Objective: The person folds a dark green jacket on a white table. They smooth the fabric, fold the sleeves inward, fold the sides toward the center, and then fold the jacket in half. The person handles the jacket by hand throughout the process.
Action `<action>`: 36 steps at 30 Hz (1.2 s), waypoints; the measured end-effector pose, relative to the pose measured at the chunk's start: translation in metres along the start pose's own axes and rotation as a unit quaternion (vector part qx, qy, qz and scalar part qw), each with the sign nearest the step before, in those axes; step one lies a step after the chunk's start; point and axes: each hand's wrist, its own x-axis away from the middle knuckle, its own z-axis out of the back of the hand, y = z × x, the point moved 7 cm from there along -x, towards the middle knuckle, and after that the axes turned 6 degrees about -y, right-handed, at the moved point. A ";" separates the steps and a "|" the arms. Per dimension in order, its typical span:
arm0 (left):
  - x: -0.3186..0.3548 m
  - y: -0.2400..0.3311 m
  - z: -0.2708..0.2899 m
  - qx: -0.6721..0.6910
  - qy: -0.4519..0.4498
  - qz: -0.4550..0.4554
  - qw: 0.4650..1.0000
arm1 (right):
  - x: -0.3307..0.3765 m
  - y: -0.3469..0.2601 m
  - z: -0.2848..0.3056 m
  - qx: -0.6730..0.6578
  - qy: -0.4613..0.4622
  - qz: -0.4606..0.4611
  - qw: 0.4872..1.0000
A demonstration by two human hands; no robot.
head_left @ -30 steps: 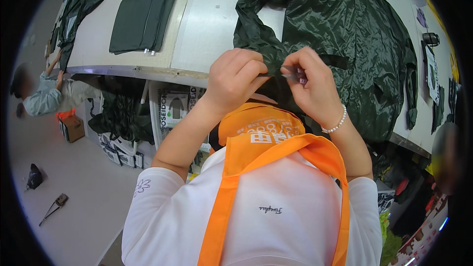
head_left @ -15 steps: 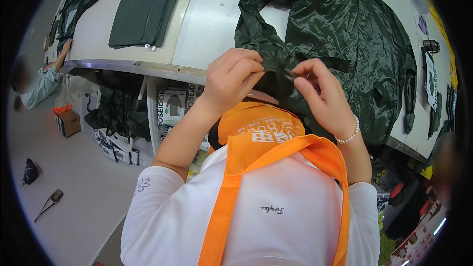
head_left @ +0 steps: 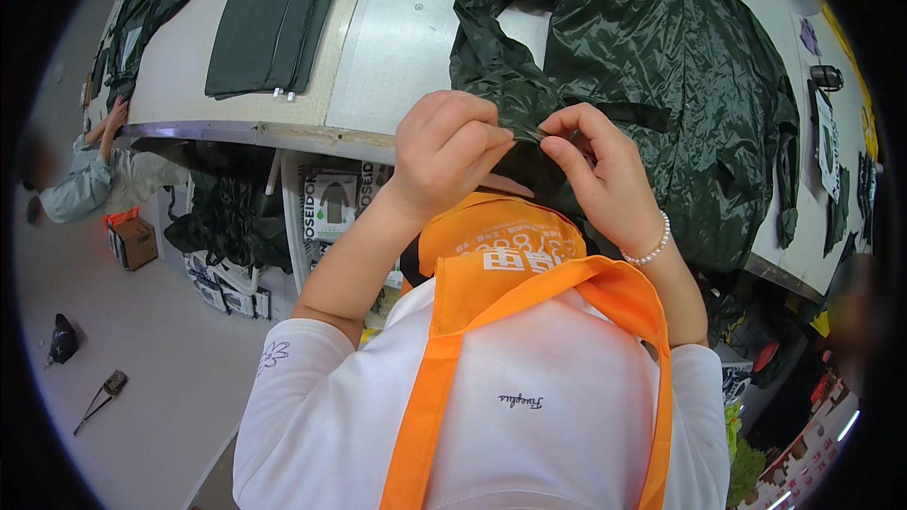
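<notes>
A dark green, glossy rain jacket [head_left: 661,85] lies spread on the table before me, one sleeve bent toward my body. My left hand [head_left: 446,144] is closed, thumb and forefinger pinching the end of that sleeve at the table's near edge. Close to its right, my right hand [head_left: 605,165] is closed in a pinch at the same sleeve end. A small thin, shiny bit shows at its fingertips, too small to name. Part of the cuff hangs below the hands.
A folded dark green garment [head_left: 274,30] lies on the table at left. Another dark garment [head_left: 156,14] is farther left, by a co-worker [head_left: 80,179]. Packed goods [head_left: 331,203] fill a shelf under the table. A cardboard box [head_left: 137,244] stands on the floor.
My right hand has moved left and slightly up, so its fingertips now nearly meet those of my left hand at the sleeve end. My left hand has barely moved.
</notes>
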 end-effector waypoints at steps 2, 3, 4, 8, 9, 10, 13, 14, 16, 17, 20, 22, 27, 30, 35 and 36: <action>0.001 0.000 0.000 0.001 0.001 0.001 1.000 | -0.001 -0.002 -0.001 0.000 -0.002 0.006 1.000; 0.001 0.000 0.000 0.002 0.003 0.001 1.000 | -0.002 -0.001 -0.001 -0.002 -0.003 0.000 1.000; 0.001 0.000 0.000 0.002 0.005 0.001 1.000 | -0.002 0.001 0.000 -0.004 -0.004 -0.005 1.000; 0.002 0.002 0.002 -0.002 -0.007 -0.023 1.000 | -0.003 0.008 0.002 -0.044 -0.024 -0.019 0.999; 0.003 0.001 0.001 0.002 -0.015 -0.037 0.999 | -0.003 0.008 0.002 -0.051 -0.035 -0.023 0.998; 0.004 0.002 0.000 0.006 -0.023 -0.053 0.998 | -0.004 0.006 0.001 -0.039 -0.045 -0.017 0.998; 0.004 0.006 -0.003 -0.004 -0.043 -0.075 0.996 | -0.006 0.002 0.000 -0.008 -0.066 0.005 0.998; 0.003 0.006 -0.002 -0.008 -0.044 -0.078 0.996 | -0.007 0.000 -0.001 -0.001 -0.068 0.013 0.998; 0.002 0.007 -0.001 -0.016 -0.045 -0.083 0.995 | -0.009 -0.004 -0.001 0.013 -0.071 0.020 0.997; 0.002 0.006 0.000 -0.017 -0.046 -0.083 0.995 | -0.010 -0.007 -0.001 0.020 -0.072 0.019 0.997; 0.002 0.005 0.000 -0.018 -0.048 -0.085 0.995 | -0.010 -0.007 0.004 0.031 -0.079 -0.007 0.996; 0.002 0.005 0.000 -0.017 -0.045 -0.083 0.995 | -0.009 -0.004 0.006 0.031 -0.081 -0.014 0.996; 0.003 0.005 -0.004 -0.020 -0.052 -0.094 0.994 | -0.008 -0.008 0.004 0.033 -0.080 0.010 0.996; 0.001 0.006 -0.003 -0.023 -0.055 -0.097 0.994 | -0.011 -0.010 0.002 0.044 -0.079 0.021 0.996; 0.001 0.006 -0.002 -0.029 -0.053 -0.100 0.993 | -0.013 -0.004 0.002 0.031 -0.077 0.005 0.997; 0.001 0.006 -0.002 -0.028 -0.055 -0.102 0.993 | -0.013 -0.002 0.002 0.028 -0.074 0.000 0.997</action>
